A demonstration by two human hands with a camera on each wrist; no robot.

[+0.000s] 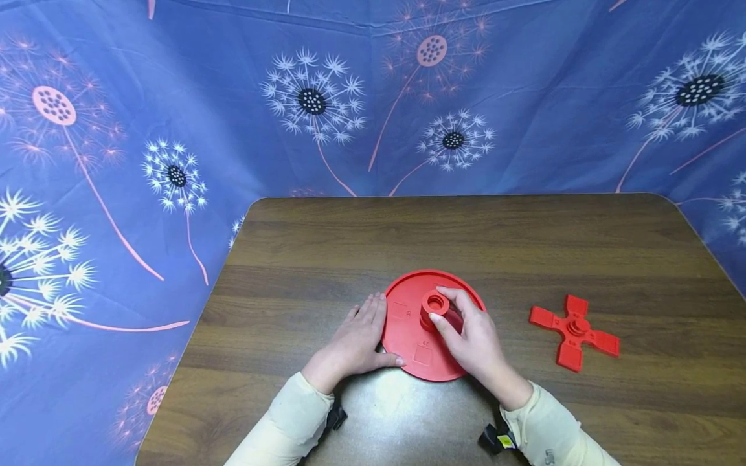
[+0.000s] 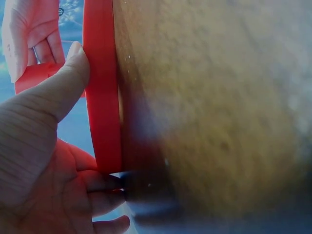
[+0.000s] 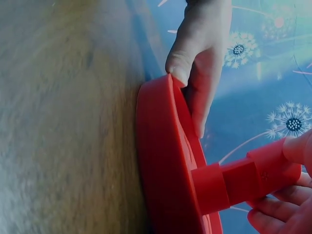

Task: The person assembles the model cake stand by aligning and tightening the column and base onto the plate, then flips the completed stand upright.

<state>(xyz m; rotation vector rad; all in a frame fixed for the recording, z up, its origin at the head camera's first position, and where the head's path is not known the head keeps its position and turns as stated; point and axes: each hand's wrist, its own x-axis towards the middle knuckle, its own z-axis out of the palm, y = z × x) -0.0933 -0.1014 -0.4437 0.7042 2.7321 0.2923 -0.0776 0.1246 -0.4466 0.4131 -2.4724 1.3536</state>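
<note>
A round red disc with a raised rim lies on the table. At its left edge my left hand rests with straight fingers along the rim and the thumb touching the front. My right hand holds a red cylindrical piece with a round opening in its top, fingers and thumb on opposite sides. In the right wrist view this piece has a narrower flat-sided neck, whose lower end meets the round socket at the disc's middle. How deep it sits is hidden.
A red four-armed cross with a round stepped hub lies to the right of the disc. The brown wood-grain table has a far edge against a blue dandelion-print cloth.
</note>
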